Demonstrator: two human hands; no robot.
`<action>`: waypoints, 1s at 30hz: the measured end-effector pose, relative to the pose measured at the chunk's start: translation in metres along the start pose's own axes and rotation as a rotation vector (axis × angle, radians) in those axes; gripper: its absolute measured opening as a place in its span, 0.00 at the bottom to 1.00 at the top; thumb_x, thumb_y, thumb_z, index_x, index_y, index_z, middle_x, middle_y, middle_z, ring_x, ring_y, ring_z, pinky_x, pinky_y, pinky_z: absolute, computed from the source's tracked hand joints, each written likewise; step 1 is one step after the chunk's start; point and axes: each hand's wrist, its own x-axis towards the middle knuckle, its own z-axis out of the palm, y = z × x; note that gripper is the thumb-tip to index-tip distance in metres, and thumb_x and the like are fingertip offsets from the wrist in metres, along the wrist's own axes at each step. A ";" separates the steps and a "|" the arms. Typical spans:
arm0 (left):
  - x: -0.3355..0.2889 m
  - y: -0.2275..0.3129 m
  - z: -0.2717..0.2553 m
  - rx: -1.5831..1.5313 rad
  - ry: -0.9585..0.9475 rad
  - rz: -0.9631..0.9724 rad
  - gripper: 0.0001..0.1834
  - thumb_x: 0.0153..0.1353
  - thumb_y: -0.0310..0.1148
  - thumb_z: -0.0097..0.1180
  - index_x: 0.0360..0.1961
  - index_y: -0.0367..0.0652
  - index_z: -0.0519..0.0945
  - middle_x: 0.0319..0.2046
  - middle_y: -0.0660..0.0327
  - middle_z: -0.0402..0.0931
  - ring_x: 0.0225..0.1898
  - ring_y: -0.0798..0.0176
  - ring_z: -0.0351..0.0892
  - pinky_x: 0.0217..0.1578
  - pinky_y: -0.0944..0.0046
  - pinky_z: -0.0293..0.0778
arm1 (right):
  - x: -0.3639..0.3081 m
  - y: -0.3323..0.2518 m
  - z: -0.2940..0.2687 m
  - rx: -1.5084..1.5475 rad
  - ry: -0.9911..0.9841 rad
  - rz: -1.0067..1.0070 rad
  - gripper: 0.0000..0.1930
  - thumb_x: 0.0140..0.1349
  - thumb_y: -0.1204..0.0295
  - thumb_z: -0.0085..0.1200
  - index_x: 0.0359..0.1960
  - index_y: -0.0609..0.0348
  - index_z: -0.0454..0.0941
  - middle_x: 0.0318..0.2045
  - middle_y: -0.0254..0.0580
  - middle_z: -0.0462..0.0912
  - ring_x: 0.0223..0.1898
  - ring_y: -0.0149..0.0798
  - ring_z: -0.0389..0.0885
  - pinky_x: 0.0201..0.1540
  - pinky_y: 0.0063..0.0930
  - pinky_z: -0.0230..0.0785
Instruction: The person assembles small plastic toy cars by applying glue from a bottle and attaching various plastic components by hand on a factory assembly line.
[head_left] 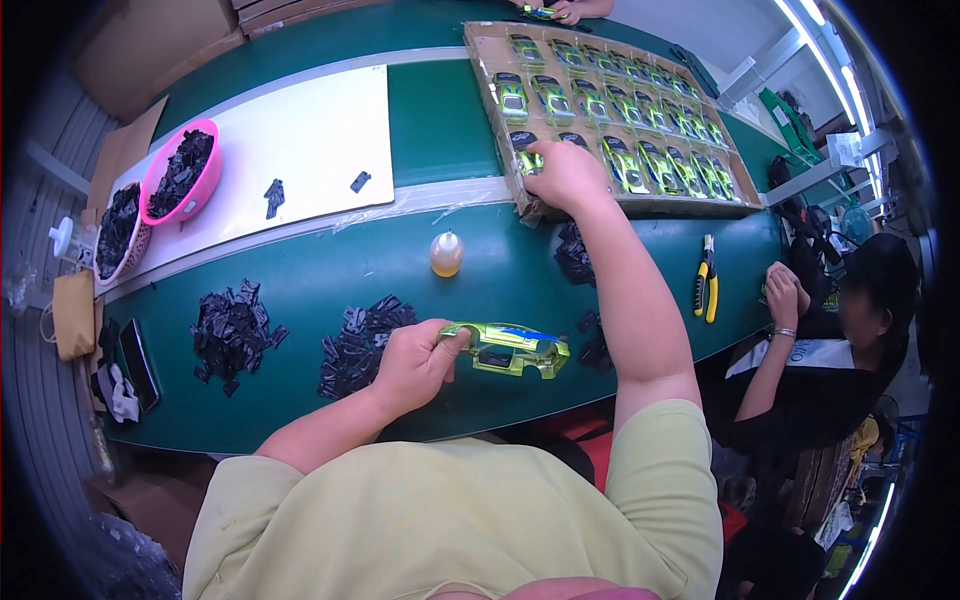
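Observation:
My left hand [415,362] is closed on the near end of a shiny lime-green toy car body shell [515,352] with a blue stripe, holding it just above the table's near side. Stretched forward, my right hand [568,176] has its thumb and fingers around another green toy car shell [526,147] at the near left corner of a cardboard tray [520,55]. That shell is partly hidden by the fingers. Rows of similar green shells with black parts fill the tray. Beneath my left hand lies a heap of small black plastic parts [352,350].
A clear squeeze bottle [446,255] with amber liquid stands mid-table. Black parts [235,335] form another pile at left; a pink basket [208,185] holds more beside a white board [330,130]. Yellow-handled pliers [707,282] lie at right, near a seated co-worker [830,340].

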 end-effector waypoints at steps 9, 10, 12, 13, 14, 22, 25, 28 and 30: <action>-0.003 -0.002 0.000 -0.007 -0.020 -0.006 0.20 0.70 0.44 0.49 0.31 0.36 0.79 0.14 0.62 0.73 0.15 0.70 0.74 0.18 0.68 0.68 | 0.012 -0.008 -0.005 -0.042 -0.153 0.203 0.27 0.43 0.54 0.66 0.42 0.58 0.83 0.43 0.48 0.85 0.46 0.45 0.84 0.49 0.37 0.75; -0.004 -0.002 0.000 -0.006 -0.016 -0.006 0.20 0.70 0.44 0.49 0.31 0.36 0.79 0.14 0.62 0.73 0.15 0.70 0.74 0.18 0.68 0.68 | 0.011 -0.007 -0.002 -0.008 -0.102 0.224 0.26 0.42 0.53 0.66 0.40 0.59 0.84 0.42 0.49 0.85 0.45 0.45 0.84 0.48 0.37 0.75; -0.005 -0.005 0.002 -0.042 -0.007 -0.028 0.20 0.70 0.44 0.49 0.31 0.36 0.79 0.13 0.62 0.73 0.15 0.70 0.74 0.18 0.68 0.68 | 0.014 0.001 0.006 0.080 -0.056 0.255 0.27 0.42 0.53 0.66 0.40 0.59 0.84 0.41 0.50 0.85 0.44 0.46 0.84 0.48 0.37 0.75; -0.004 -0.005 0.003 -0.046 -0.010 -0.030 0.20 0.70 0.44 0.49 0.31 0.36 0.79 0.13 0.62 0.73 0.15 0.70 0.74 0.18 0.68 0.68 | 0.014 0.010 0.008 0.163 -0.010 0.296 0.28 0.41 0.52 0.66 0.41 0.59 0.84 0.40 0.50 0.85 0.44 0.46 0.84 0.47 0.37 0.75; -0.003 -0.005 0.004 -0.054 -0.015 -0.014 0.20 0.70 0.44 0.49 0.32 0.36 0.79 0.13 0.62 0.73 0.15 0.70 0.75 0.18 0.68 0.68 | 0.017 0.026 0.000 0.346 -0.079 0.288 0.27 0.46 0.51 0.65 0.41 0.61 0.82 0.39 0.50 0.85 0.41 0.43 0.85 0.43 0.36 0.76; 0.000 0.001 0.000 -0.072 -0.019 -0.044 0.20 0.71 0.42 0.49 0.31 0.36 0.79 0.14 0.62 0.73 0.15 0.71 0.74 0.18 0.69 0.67 | -0.019 0.090 0.004 2.215 -0.308 -0.127 0.26 0.66 0.55 0.42 0.55 0.64 0.72 0.45 0.50 0.81 0.41 0.44 0.81 0.28 0.27 0.69; 0.001 0.000 0.001 -0.073 -0.032 -0.041 0.20 0.71 0.43 0.49 0.30 0.36 0.79 0.14 0.62 0.73 0.15 0.71 0.74 0.18 0.69 0.67 | -0.026 0.093 0.011 2.262 -0.440 -0.200 0.27 0.66 0.54 0.40 0.56 0.64 0.71 0.45 0.48 0.80 0.39 0.44 0.81 0.28 0.30 0.68; 0.001 -0.002 0.003 -0.058 -0.038 -0.022 0.20 0.71 0.43 0.48 0.30 0.36 0.79 0.14 0.62 0.73 0.15 0.71 0.74 0.18 0.69 0.67 | -0.033 0.088 0.014 2.231 -0.373 -0.148 0.28 0.66 0.54 0.39 0.56 0.65 0.71 0.45 0.48 0.80 0.38 0.43 0.81 0.28 0.29 0.67; -0.001 0.000 0.003 -0.042 -0.040 -0.002 0.20 0.71 0.43 0.48 0.30 0.36 0.79 0.14 0.62 0.73 0.15 0.71 0.74 0.18 0.69 0.67 | -0.032 0.095 0.020 2.237 -0.393 -0.165 0.28 0.66 0.53 0.39 0.56 0.65 0.71 0.44 0.50 0.81 0.38 0.43 0.81 0.28 0.29 0.68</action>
